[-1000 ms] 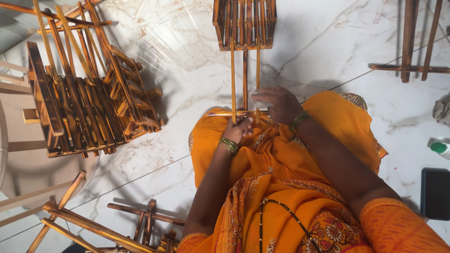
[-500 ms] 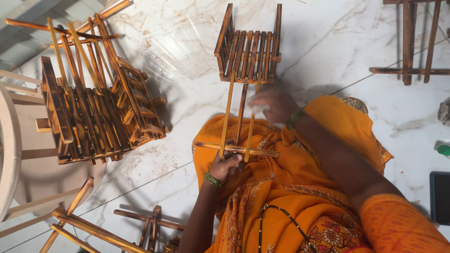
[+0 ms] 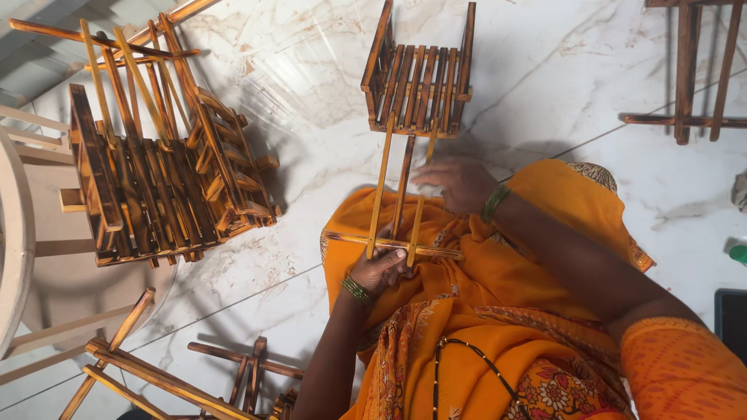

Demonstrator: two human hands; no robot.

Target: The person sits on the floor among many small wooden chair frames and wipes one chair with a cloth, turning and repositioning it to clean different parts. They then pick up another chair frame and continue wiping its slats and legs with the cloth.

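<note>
Lower on the lap now, the left hand [image 3: 381,268] grips the rack [image 3: 419,85] frame's crossbar [image 3: 393,244] while the right hand [image 3: 459,183], fingers loosely spread, rests beside its slats [image 3: 401,187], so the rack stays braced on the marble floor [image 3: 545,70].

To your left you see a stack of scorched-wood slatted racks [image 3: 159,167] piled on the white marble floor [image 3: 311,70]. Beside it sits a pale round wooden stool [image 3: 23,257]. Loose wooden frames [image 3: 167,377] lie at the bottom left. Another wooden frame [image 3: 692,70] rests at the top right, and a dark flat object [image 3: 731,315] lies at the right edge.
</note>
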